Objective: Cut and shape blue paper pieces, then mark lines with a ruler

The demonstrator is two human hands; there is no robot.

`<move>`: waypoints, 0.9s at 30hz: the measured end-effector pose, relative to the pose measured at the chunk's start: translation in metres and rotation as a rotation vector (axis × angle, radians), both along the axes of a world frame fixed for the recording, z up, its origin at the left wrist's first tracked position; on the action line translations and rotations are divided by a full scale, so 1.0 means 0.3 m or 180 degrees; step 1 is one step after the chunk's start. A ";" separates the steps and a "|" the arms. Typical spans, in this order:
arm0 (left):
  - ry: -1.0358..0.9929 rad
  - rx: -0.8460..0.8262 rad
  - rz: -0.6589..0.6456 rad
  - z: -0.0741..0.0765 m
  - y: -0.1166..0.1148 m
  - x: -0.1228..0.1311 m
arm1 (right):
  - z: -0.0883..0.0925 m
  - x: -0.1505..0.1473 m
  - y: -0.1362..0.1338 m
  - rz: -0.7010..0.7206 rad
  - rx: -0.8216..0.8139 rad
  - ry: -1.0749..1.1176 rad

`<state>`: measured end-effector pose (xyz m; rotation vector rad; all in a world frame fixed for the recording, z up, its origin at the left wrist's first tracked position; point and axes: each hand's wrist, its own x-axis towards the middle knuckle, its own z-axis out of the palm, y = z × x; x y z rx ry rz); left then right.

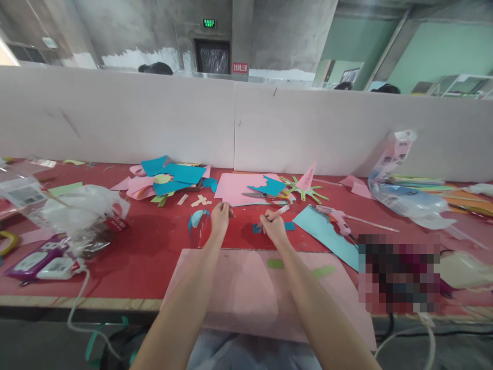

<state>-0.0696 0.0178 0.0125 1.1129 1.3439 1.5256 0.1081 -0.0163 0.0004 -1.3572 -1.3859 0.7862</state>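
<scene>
My right hand (271, 224) is closed around a slim, pale pen (284, 209), whose upper end sticks out past the fingers. Under that hand lies a small strip of blue paper (289, 226) on a glossy red sheet (239, 237). My left hand (221, 215) rests over the left part of the red sheet, fingers pinched together; what is between them, if anything, I cannot make out. A curled blue paper piece (195, 220) sits just left of it. Beyond both hands are pink paper sheets (234, 186) with scissors (265, 196) on top.
A pink board (231, 288) with green paper pieces lies nearest me. To the right are a light blue sheet (327, 236) and a pink glue gun (338, 220). Plastic bags (82, 208) and paper scraps (181, 174) lie left. A white partition (173, 121) stands behind.
</scene>
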 end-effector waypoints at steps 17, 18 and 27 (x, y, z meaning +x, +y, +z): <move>0.0507 0.0237 -0.0064 -0.030 0.019 -0.002 | 0.006 -0.002 -0.004 -0.0088 0.0087 -0.0298; 0.0489 0.0270 -0.0051 -0.036 0.025 -0.002 | 0.004 -0.002 -0.004 -0.0081 0.0100 -0.0281; 0.0849 0.0407 0.0344 -0.027 0.025 -0.026 | 0.005 -0.001 -0.003 -0.0057 0.0012 -0.0247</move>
